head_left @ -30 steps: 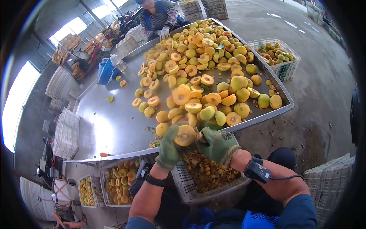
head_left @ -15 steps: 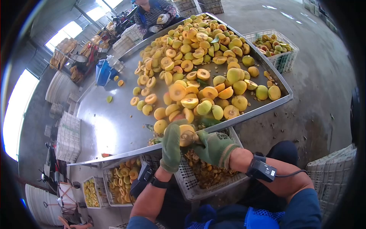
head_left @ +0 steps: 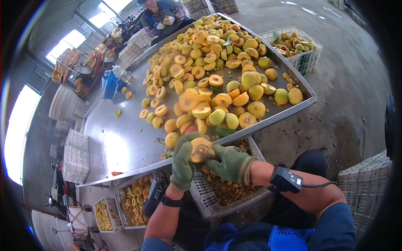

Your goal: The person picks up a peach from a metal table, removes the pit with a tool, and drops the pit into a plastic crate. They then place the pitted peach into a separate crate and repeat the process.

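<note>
In my gloved left hand (head_left: pixel 183 161) is a halved yellow peach (head_left: pixel 197 147), its cut face turned toward the right. My gloved right hand (head_left: pixel 230 161) is closed around a small curved metal pitting tool (head_left: pixel 205 151), whose loop rests against the cut face. The tool's handle is hidden in the glove. Both hands are above the near edge of the metal table, over a crate of pits and scraps (head_left: pixel 226 190). Just beyond my hands lies a large heap of whole and halved peaches (head_left: pixel 217 100).
The metal table (head_left: pixel 104 146) has a raised rim. A blue container (head_left: pixel 109 83) and a clear bottle stand at its left. Crates of peach halves (head_left: pixel 133 198) sit below left; another fruit crate (head_left: pixel 307 60) stands right. A co-worker (head_left: pixel 163 19) sits at the far side.
The metal loop now shows against the peach's cut face, and my right hand has turned slightly inward. The view has shifted a little. The co-worker's hands have come together.
</note>
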A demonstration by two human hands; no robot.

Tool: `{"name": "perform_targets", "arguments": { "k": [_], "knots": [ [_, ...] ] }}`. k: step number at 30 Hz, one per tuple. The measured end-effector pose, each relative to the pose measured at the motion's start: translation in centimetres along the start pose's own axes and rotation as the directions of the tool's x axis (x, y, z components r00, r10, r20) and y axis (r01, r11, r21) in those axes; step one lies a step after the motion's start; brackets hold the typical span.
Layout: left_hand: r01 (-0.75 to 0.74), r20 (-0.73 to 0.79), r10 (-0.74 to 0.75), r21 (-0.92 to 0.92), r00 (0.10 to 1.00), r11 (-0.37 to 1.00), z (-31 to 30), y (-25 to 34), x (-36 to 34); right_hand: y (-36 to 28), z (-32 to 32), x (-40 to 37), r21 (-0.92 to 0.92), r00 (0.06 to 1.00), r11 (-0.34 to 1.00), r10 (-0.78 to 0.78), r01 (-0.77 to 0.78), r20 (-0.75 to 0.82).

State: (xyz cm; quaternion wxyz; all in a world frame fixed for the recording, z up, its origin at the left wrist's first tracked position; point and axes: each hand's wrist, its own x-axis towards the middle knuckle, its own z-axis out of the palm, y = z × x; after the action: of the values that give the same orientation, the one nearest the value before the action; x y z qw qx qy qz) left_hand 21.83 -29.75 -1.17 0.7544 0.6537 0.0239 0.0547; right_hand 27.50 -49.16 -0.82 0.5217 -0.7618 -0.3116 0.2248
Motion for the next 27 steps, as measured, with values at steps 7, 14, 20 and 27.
{"name": "perform_targets", "arguments": {
  "k": [7, 14, 20, 27],
  "knots": [
    [-0.051, -0.061, 0.054, 0.053, 0.997, 0.997, 0.9, -0.1, -0.3, 0.7, 0.5, 0.4, -0.045, 0.999, 0.999, -0.029, 0.03, 0.022],
    [-0.055, -0.123, 0.077, 0.173, 0.989, 0.983, 1.0, 0.2, -0.8, 0.5, 1.3, 0.6, 0.009, 0.996, 0.998, -0.058, 0.057, 0.072],
    [-0.177, -0.182, 0.257, 0.368, 0.949, 0.913, 2.3, 0.6, -1.5, 2.3, 3.4, 1.6, 0.181, 0.985, 0.983, -0.057, 0.026, 0.166],
    [-0.154, -0.232, 0.222, 0.277, 0.947, 0.948, 3.1, 0.3, -1.4, 1.1, 2.2, 0.7, 0.024, 0.994, 0.997, -0.078, 0.076, 0.071]
  ]
}}
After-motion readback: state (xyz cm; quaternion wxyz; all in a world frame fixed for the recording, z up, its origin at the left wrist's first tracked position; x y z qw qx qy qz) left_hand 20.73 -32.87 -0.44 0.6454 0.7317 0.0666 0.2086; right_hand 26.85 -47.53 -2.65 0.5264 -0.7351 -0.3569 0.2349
